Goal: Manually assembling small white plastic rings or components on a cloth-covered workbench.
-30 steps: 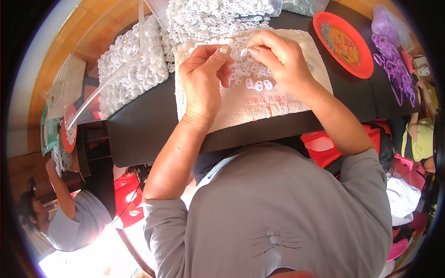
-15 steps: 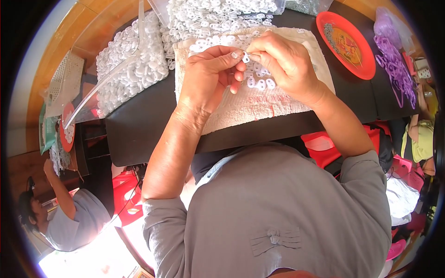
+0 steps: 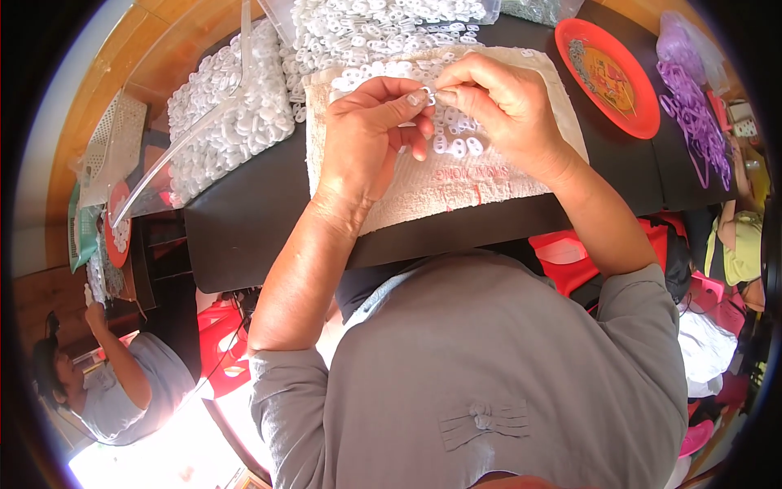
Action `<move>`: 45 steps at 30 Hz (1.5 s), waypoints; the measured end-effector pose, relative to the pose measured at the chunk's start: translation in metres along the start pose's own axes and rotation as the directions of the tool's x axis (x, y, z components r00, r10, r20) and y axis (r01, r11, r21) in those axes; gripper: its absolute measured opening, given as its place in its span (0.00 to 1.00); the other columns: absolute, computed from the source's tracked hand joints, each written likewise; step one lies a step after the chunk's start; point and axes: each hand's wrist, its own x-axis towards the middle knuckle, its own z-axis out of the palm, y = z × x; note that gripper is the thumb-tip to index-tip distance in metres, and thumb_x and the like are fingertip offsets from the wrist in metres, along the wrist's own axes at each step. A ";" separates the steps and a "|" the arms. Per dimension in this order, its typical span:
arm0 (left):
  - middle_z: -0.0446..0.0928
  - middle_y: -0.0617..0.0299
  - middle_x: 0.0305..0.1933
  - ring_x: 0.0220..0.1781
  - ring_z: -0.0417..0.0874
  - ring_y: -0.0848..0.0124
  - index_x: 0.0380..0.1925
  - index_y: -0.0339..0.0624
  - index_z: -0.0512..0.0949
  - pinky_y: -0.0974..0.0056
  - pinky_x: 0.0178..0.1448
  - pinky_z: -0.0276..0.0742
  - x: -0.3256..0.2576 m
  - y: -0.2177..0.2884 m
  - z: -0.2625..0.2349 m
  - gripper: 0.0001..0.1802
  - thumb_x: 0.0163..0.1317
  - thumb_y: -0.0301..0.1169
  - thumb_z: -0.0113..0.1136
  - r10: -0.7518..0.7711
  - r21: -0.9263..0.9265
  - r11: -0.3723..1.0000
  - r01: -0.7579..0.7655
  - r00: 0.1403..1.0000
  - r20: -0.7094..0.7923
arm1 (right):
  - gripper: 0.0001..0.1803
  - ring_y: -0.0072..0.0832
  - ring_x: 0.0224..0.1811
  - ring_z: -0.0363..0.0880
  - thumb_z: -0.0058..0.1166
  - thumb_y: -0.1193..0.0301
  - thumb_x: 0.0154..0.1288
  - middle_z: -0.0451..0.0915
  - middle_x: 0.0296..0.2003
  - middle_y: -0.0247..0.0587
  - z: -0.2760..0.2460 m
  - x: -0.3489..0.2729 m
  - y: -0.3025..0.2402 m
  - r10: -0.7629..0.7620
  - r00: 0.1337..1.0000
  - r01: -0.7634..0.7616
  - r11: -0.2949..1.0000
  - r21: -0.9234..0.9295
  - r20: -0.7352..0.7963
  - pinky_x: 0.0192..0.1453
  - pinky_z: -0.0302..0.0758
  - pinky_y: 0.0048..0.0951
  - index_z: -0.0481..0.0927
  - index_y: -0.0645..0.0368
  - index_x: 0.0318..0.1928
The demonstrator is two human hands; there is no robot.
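Over a beige towel (image 3: 399, 200), my left hand (image 3: 366, 122) pinches a small white plastic piece with holes (image 3: 429, 96) between thumb and forefinger, its other fingers curled below. My right hand (image 3: 509, 106) meets it from the right, thumb and forefinger pressed together close to the piece. Whatever sits in that pinch is too small to make out. Similar white pieces (image 3: 459, 148) lie on the towel beneath and behind my hands, several of them in a short row at the near side.
Heaps of white pieces (image 3: 358, 37) fill the far side and a clear container (image 3: 232, 114) at left. A red oval plate (image 3: 643, 121) with small grey parts stands right, beside purple strips (image 3: 700, 122). The dark table (image 3: 252, 236) ends before me. Another person (image 3: 122, 383) works at far left.
My hands stay almost in place, with a slight shift of the fingers around the white piece. At far left, the other person's raised hand has changed position and now holds something pale.
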 end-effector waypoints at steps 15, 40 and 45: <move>0.80 0.55 0.31 0.27 0.80 0.73 0.37 0.30 0.77 0.70 0.24 0.74 -0.006 -0.004 0.007 0.05 0.63 0.20 0.59 0.130 0.119 0.986 -0.117 0.985 -0.114 | 0.02 0.21 0.32 0.75 0.55 0.81 0.66 0.78 0.30 0.35 0.005 -0.002 0.004 0.026 1.000 -0.026 1.000 0.001 -0.002 0.37 0.73 0.22 0.76 0.66 0.38; 0.79 0.58 0.30 0.25 0.78 0.77 0.36 0.30 0.77 0.73 0.22 0.71 -0.010 -0.009 0.014 0.04 0.61 0.19 0.59 0.215 0.263 0.950 -0.166 0.961 -0.171 | 0.05 0.29 0.33 0.79 0.53 0.83 0.63 0.79 0.31 0.40 0.008 -0.003 0.002 0.026 1.000 -0.025 0.996 -0.081 0.012 0.39 0.75 0.26 0.76 0.65 0.40; 0.79 0.59 0.30 0.25 0.77 0.78 0.36 0.31 0.77 0.74 0.22 0.70 -0.011 -0.015 0.014 0.04 0.61 0.19 0.59 0.235 0.280 0.944 -0.176 0.953 -0.193 | 0.04 0.28 0.31 0.78 0.53 0.82 0.64 0.79 0.30 0.40 0.011 -0.005 -0.001 0.090 0.996 -0.089 0.992 -0.087 0.009 0.38 0.74 0.25 0.76 0.64 0.39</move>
